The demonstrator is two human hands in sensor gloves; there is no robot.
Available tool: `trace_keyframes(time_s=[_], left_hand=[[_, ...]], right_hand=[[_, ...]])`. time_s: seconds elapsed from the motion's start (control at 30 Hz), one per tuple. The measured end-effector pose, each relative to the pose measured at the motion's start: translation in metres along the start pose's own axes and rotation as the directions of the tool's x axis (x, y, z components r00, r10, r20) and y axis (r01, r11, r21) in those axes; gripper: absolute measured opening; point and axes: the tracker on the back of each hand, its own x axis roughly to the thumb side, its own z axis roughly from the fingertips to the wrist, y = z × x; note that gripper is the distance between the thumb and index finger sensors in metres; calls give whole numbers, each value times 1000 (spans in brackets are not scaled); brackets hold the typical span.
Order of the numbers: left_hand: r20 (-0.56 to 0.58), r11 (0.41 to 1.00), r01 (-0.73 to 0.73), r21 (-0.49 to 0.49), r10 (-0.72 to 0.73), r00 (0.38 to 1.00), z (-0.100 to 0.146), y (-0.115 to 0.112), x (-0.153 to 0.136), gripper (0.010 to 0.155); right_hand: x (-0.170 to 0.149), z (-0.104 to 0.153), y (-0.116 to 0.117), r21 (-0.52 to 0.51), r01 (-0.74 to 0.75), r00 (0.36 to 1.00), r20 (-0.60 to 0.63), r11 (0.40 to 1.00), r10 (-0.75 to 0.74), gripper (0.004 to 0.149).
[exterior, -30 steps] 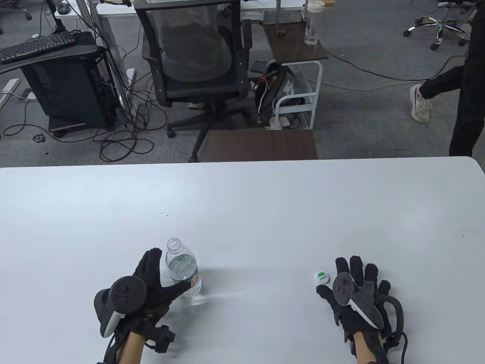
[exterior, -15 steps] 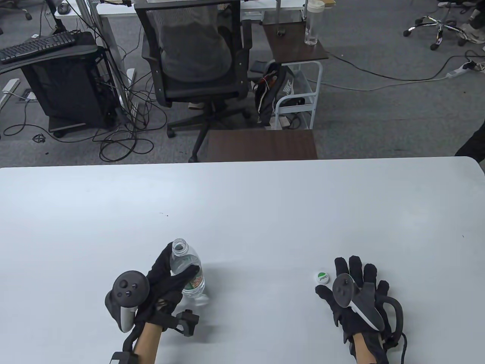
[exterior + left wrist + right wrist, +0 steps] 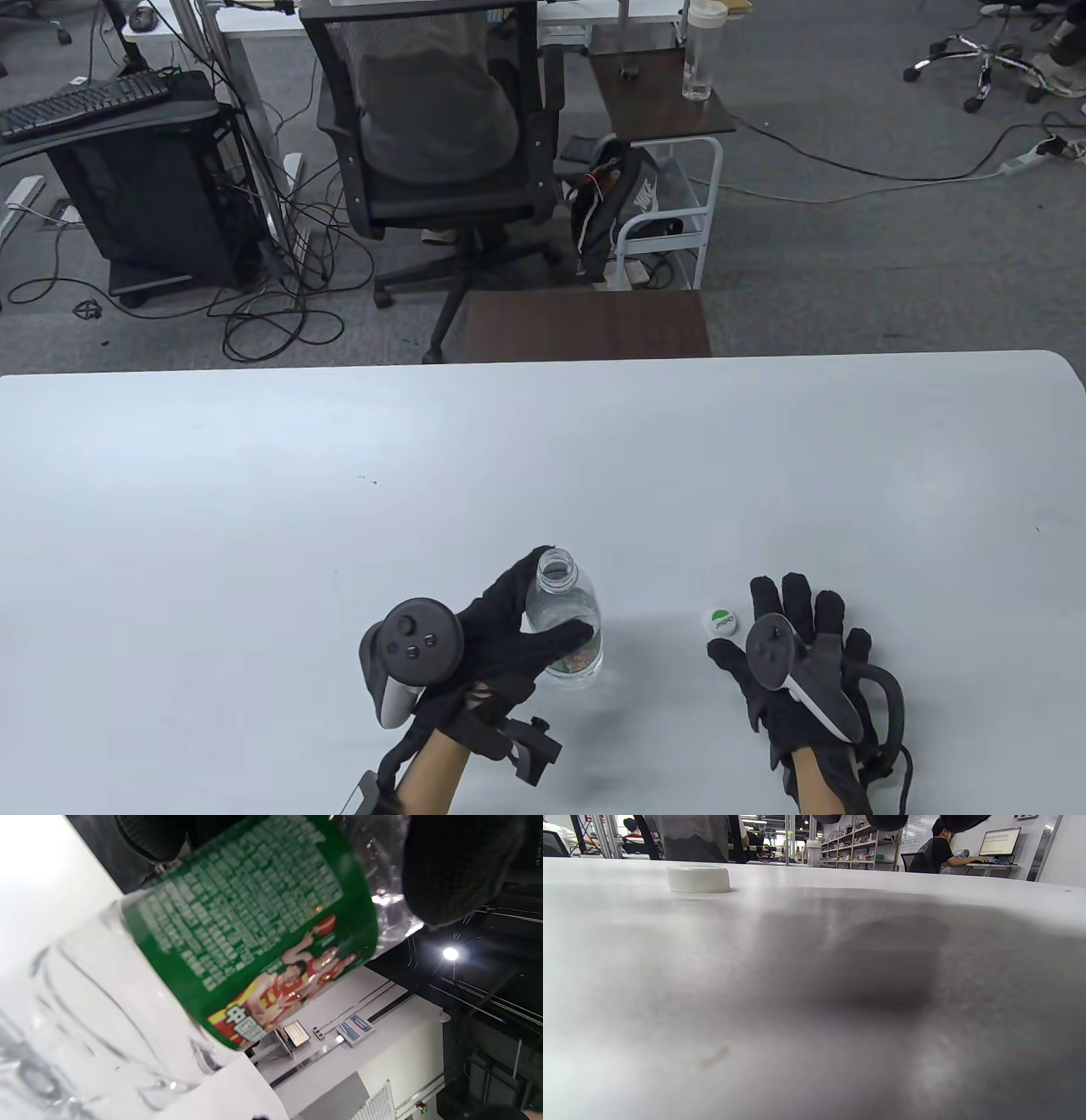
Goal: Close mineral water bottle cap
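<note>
A clear, open mineral water bottle (image 3: 567, 624) with a green label stands near the table's front middle. My left hand (image 3: 517, 632) grips it around the body, thumb across the front. The left wrist view shows the label (image 3: 258, 921) close up between my fingers (image 3: 458, 866). The white cap (image 3: 722, 621) with a green top lies on the table to the right of the bottle. It also shows in the right wrist view (image 3: 698, 879). My right hand (image 3: 793, 654) rests flat on the table with fingers spread, just right of the cap, holding nothing.
The white table (image 3: 543, 475) stretches far behind the hands. Beyond its far edge are a small brown side table (image 3: 585, 323) and an office chair (image 3: 441, 144).
My left hand closed around the bottle and carried it to the right, toward the cap. The right hand and the cap have not moved.
</note>
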Motion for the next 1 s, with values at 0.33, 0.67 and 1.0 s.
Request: trace_keyframes(time_s=[0.33, 0.67, 1.0], left_hand=[[-51, 995, 89, -46, -91, 995, 9, -14, -23, 79], [-58, 993, 93, -75, -97, 994, 10, -15, -24, 80], [-60, 991, 113, -67, -117, 991, 12, -16, -22, 81]], right_hand=[[2, -1, 2, 6, -7, 1000, -1, 1000, 7, 89], [5, -2, -2, -90, -28, 999, -47, 996, 23, 65], [64, -6, 3, -93, -294, 956, -35, 951, 292, 58]])
